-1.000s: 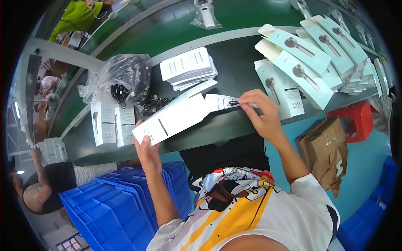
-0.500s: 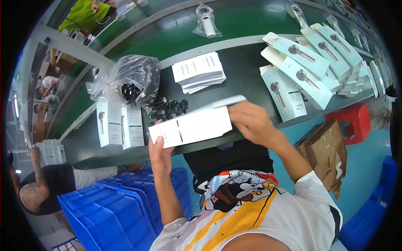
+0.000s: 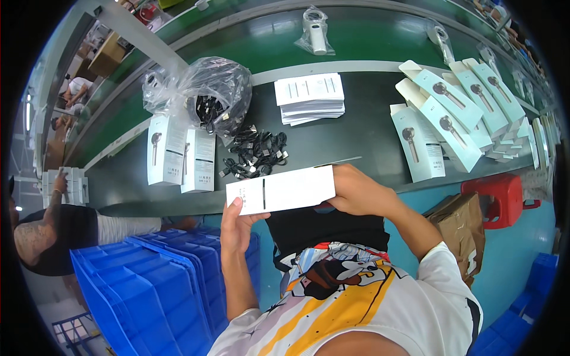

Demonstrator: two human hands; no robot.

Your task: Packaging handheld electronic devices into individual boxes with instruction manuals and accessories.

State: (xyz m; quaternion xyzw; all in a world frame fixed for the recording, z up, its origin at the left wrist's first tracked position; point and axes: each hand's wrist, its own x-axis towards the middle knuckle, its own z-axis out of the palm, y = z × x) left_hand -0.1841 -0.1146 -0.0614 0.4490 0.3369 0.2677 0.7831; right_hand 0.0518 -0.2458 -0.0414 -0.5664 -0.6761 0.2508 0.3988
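A white cardboard box (image 3: 297,191) with small dark print lies level between my hands, just off the table's near edge. Its left end is gripped by my left hand (image 3: 237,228), thumb on the face towards me. Around the right end curl the fingers of my right hand (image 3: 362,193); the fingertips are hidden, so whether they reach inside cannot be seen. Behind that end a thin pale edge, perhaps a flap, sticks out. Just beyond the box is a heap of black cables (image 3: 255,151), beside a clear plastic bag (image 3: 228,83) with more cables.
Two upright boxes (image 3: 166,148) stand left of the cables. A stack of white leaflets (image 3: 310,101) lies mid-table. Several pale green boxes (image 3: 451,124) with raised flaps are piled at right. Bagged white handheld device (image 3: 317,35) lies on the green belt. Blue crates (image 3: 136,285) stand below left.
The box has lowered slightly and shifted right with both hands. The pale flap behind it now shows only as a thin edge. The view has shifted, uncovering more of the cables.
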